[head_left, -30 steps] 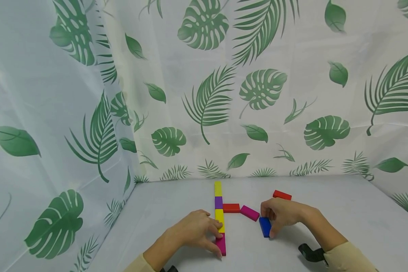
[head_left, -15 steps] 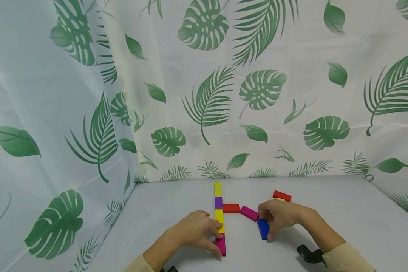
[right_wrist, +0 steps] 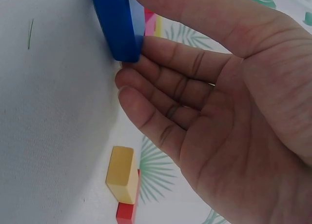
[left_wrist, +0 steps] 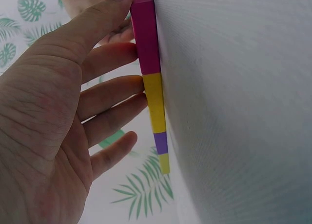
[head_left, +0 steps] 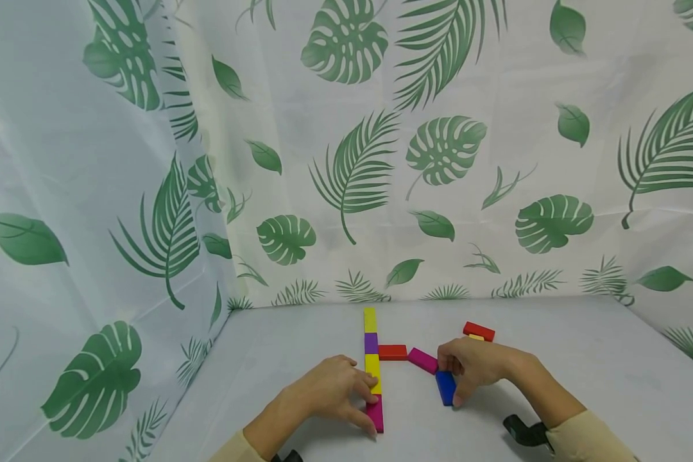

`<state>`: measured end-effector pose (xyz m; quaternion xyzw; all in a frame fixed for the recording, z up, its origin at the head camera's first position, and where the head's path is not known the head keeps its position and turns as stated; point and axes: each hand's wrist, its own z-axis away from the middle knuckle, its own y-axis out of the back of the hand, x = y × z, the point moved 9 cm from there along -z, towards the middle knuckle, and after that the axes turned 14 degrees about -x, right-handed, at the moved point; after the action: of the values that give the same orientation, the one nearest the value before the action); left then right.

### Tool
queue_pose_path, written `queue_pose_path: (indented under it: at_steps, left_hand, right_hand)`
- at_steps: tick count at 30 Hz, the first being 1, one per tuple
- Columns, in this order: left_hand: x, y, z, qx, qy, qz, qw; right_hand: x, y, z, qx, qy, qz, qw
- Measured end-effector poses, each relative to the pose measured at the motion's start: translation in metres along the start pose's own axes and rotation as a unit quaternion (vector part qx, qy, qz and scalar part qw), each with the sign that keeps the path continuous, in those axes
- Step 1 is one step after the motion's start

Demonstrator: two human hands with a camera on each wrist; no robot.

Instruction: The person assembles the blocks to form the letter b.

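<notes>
In the head view my left hand (head_left: 336,390) rests along a straight line of flat blocks. Its thumb lies at the near end of the magenta block (head_left: 376,414), and other fingertips touch that block and the yellow block (left_wrist: 154,103) beyond it. A purple block (head_left: 371,343) and a second yellow block (head_left: 370,319) carry the line away from me. My right hand (head_left: 478,366) pinches a blue block (head_left: 446,389) lengthwise, thumb on the near end and fingers at the far end. That far end sits right by a slanted magenta block (head_left: 423,360).
A red block (head_left: 393,352) joins the purple block's right side and leads to the slanted block. Behind the right hand lie another red block (head_left: 479,331) and a pale yellow block (right_wrist: 122,173). Leaf-patterned sheeting (head_left: 369,269) walls the white table (head_left: 300,333) at back and sides.
The right hand has slid the blue block slightly left, up to the slanted magenta block's right end. The pale yellow block has come into sight behind that hand. The left hand stays put.
</notes>
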<state>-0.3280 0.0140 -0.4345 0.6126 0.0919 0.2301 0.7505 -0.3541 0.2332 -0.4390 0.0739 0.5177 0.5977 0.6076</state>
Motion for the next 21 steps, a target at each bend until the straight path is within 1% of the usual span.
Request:
queue_pose_path:
  at_steps: [7,16,21]
  left_hand:
    - [0.0004,0.0007,-0.0003,0.000,-0.001,-0.001,1.0000]
    - [-0.0005,0.0006,0.0002,-0.006,0.005,0.004,1.0000]
    - [0.0005,0.0012,0.0004,-0.004,0.002,-0.001,1.0000]
  right_hand:
    - [-0.0028,0.0000,0.0011,0.001,0.005,0.005,1.0000]
    - [-0.0034,0.0012,0.0005,0.007,-0.006,0.013,0.9999]
    - [-0.0031,0.0011,-0.0008,0.009,-0.007,0.015,0.9998]
